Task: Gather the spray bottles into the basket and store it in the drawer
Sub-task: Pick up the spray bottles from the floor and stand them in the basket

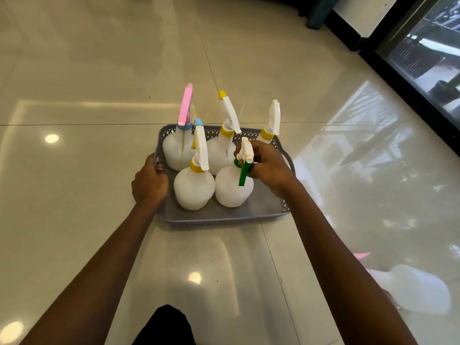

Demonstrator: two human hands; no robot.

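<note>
Two bare forearms without sleeves, left hand (150, 183), right hand (267, 168), black clothing at the knee

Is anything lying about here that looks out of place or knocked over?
Yes: one white spray bottle with a pink trigger lies on its side on the floor, at the right near the person's right arm, outside the grey basket. The five bottles in the basket all stand upright. No spill or damage shows.

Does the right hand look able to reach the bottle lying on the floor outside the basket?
Probably yes, once it lets go: the right hand grips the green-trigger bottle in the basket, and the stray bottle lies on open floor beside that arm.
</note>
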